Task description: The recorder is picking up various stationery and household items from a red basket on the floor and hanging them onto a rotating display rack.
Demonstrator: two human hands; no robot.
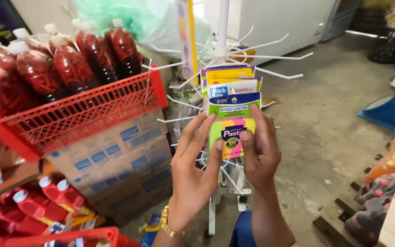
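Observation:
A pack of sticky notes, with a green and blue header and neon yellow, pink and green sheets, is held up in front of a white wire display rack. My left hand grips its left edge, thumb on the front. Its right edge is pinched by my right hand. Behind it, several more packs of notes hang on the rack's hooks. A gold watch sits on my left wrist.
A red plastic basket of dark red bottles rests on stacked cardboard boxes at left. Red-capped bottles lie lower left. Bagged goods on a wooden pallet fill the right edge. A blue scale stands on the concrete floor.

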